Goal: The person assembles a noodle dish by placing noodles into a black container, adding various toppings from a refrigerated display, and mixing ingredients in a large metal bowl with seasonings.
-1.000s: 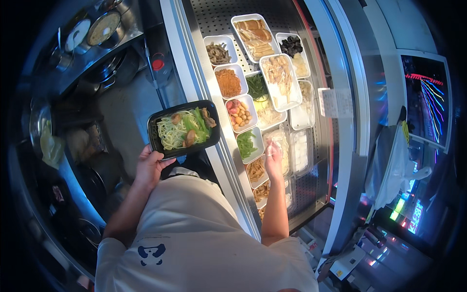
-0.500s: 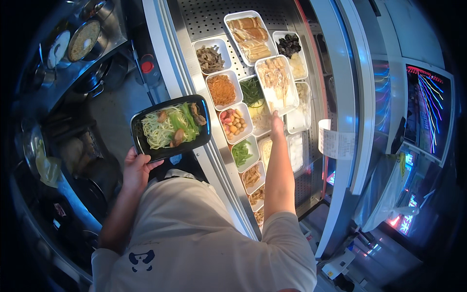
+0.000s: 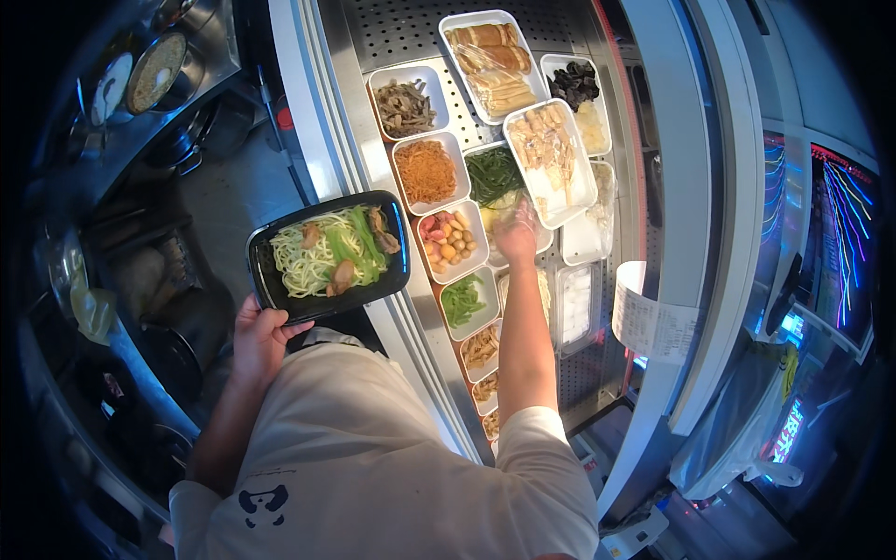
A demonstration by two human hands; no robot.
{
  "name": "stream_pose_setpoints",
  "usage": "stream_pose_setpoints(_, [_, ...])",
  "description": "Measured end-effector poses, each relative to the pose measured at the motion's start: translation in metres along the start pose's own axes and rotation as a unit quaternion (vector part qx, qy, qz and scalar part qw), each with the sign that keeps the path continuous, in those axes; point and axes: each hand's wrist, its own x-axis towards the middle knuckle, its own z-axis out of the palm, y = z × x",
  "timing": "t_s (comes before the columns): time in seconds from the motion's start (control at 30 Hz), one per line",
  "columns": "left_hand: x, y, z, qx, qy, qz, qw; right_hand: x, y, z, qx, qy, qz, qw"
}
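Left hand [image 3: 257,341] grips the near edge of a black tray [image 3: 329,254] loaded with noodles, greens and meat pieces. Right hand [image 3: 516,235] is stretched out over the white dish of green vegetables [image 3: 495,177], inside the chilled counter [image 3: 373,56]. I can't tell if its fingers hold anything.

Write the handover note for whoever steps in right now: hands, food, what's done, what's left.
Left hand: holds the black tray by its near edge, beside the counter.
Right hand: stretched over the white ingredient tubs, at the tub below the green vegetable tub; grip not readable.
Done: tray already carries noodles, greens and some brown pieces.
Left: nothing from the reached tub shows in the tray yet.
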Motion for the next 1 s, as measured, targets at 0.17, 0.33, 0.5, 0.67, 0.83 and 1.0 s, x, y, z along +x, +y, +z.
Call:
stream_pose_setpoints(0.17, [-0.001,0.001,0.006,0.01,-0.008,-0.003,1.0,0.018,-0.003,0.012,-0.034,-0.008,-0.01,0.999])
stream_pose_setpoints(0.33, [-0.001,-0.002,0.009,0.007,-0.002,0.0,1.0,0.018,-0.036,0.005,-0.011,-0.033,0.083,0.996])
stream_pose_setpoints(0.5, [0.0,0.0,0.015,0.024,-0.001,0.004,1.0,0.019,-0.034,-0.01,0.011,-0.07,0.112,0.991])
stream_pose_setpoints(0.67, [0.004,0.005,0.025,0.029,-0.015,-0.008,0.999,0.005,0.017,0.009,0.146,0.041,0.099,0.983])
stream_pose_setpoints(0.83, [0.014,-0.003,0.027,0.042,-0.035,-0.015,0.998,-0.028,0.026,-0.019,0.536,0.038,0.179,0.824])
stream_pose_setpoints(1.0, [0.024,-0.008,0.039,0.064,-0.062,-0.023,0.996,-0.056,0.01,-0.072,0.672,0.012,0.201,0.712])
